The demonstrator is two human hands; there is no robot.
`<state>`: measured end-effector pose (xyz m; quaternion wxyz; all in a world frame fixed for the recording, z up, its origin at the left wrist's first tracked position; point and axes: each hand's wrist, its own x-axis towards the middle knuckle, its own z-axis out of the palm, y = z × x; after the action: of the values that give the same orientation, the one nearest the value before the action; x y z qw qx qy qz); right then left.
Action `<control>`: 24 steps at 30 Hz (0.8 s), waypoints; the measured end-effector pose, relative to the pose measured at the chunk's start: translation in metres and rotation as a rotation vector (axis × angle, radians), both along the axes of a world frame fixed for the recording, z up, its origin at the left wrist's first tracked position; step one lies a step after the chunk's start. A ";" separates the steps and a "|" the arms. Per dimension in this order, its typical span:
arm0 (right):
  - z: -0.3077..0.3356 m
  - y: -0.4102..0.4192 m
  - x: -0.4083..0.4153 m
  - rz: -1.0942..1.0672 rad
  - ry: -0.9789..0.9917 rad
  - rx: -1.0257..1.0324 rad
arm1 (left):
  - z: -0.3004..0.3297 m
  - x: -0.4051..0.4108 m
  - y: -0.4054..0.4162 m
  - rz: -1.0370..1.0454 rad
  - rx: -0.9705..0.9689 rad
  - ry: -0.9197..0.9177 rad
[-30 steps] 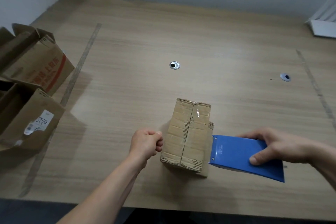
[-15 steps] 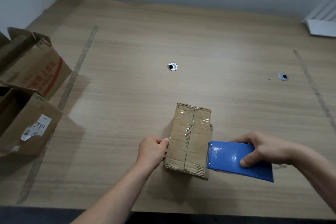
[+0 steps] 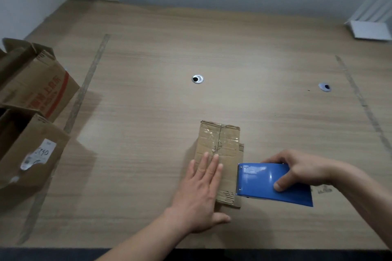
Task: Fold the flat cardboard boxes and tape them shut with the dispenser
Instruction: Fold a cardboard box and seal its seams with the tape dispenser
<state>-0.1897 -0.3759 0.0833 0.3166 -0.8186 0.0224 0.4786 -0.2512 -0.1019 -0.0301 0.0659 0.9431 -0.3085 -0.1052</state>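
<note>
Head view | small brown cardboard box [image 3: 220, 150] folded, near table edge; clear tape over top seam | left hand [image 3: 199, 193] flat, fingers straight, pressing box top | right hand [image 3: 301, 169] grips blue tape dispenser [image 3: 269, 182] at box's right side | judged: side taping left; two open cartons [image 3: 31, 112] far left unsealed
</note>
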 end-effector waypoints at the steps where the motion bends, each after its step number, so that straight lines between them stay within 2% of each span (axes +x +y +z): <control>1: -0.001 0.000 0.001 -0.001 0.004 -0.006 | -0.005 0.001 -0.002 -0.008 0.047 0.000; 6: 0.001 0.000 -0.001 -0.013 0.006 0.013 | -0.007 0.000 -0.004 0.040 0.067 0.126; 10: 0.009 -0.011 -0.005 -0.018 0.007 0.054 | 0.005 0.004 -0.005 0.004 0.058 0.007; 16: 0.016 -0.039 -0.023 -0.070 0.023 0.125 | 0.006 0.003 -0.006 0.018 0.072 0.053; 20: 0.024 -0.046 -0.025 -0.082 0.004 0.055 | 0.012 0.003 -0.008 0.001 0.095 0.099; 24: 0.018 -0.012 -0.017 0.035 -0.026 -0.171 | 0.012 0.003 -0.009 0.030 0.109 0.106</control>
<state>-0.2062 -0.3877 0.1013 0.2374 -0.8492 0.0449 0.4696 -0.2484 -0.1106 -0.0182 0.0323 0.9429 -0.2843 -0.1706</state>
